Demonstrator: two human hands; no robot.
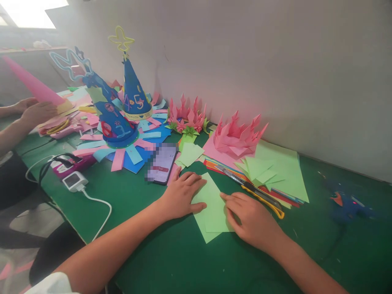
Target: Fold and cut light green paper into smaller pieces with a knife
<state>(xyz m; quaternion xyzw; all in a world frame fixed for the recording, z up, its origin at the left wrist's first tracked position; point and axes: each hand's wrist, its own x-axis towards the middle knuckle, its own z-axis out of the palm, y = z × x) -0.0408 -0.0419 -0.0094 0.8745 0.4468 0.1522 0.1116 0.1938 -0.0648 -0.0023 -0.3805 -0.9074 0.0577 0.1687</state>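
A light green paper sheet (pixel 211 212), partly folded, lies on the green table (pixel 183 261) in front of me. My left hand (pixel 180 195) rests flat on its left edge, fingers stretched out. My right hand (pixel 249 218) presses on the sheet's right side with fingers curled and fingertips on the fold. A yellow-handled utility knife (pixel 254 191) lies just beyond my right hand, untouched.
A phone (pixel 161 163), blue paper cones (pixel 134 92), pink paper crowns (pixel 237 134) and stacked coloured sheets (pixel 281 171) line the wall. A blue glue gun (pixel 347 204) lies at right. A charger and cable (pixel 75 181) sit left, beside another person's hands (pixel 33 112) holding pink paper.
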